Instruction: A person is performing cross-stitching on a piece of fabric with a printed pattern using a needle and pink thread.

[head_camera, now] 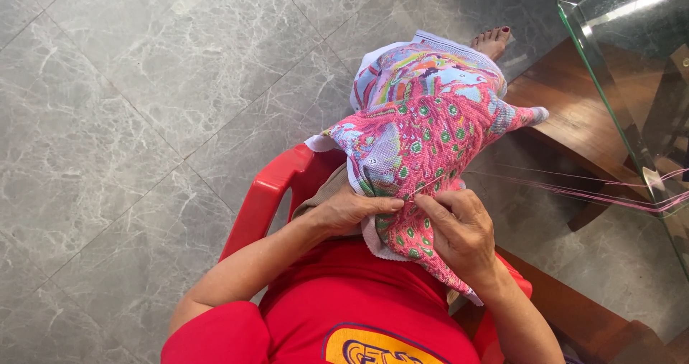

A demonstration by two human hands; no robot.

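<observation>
On the lap of a person seated in a red plastic chair (pixel 269 192) lies a pink, many-coloured cross-stitch canvas (pixel 423 127), its long axis running away toward the foot. The left hand (pixel 352 210) pinches its near edge; the right hand (pixel 463 227), just beside, pinches fabric where a pink thread (pixel 574 189) runs rightward.
</observation>
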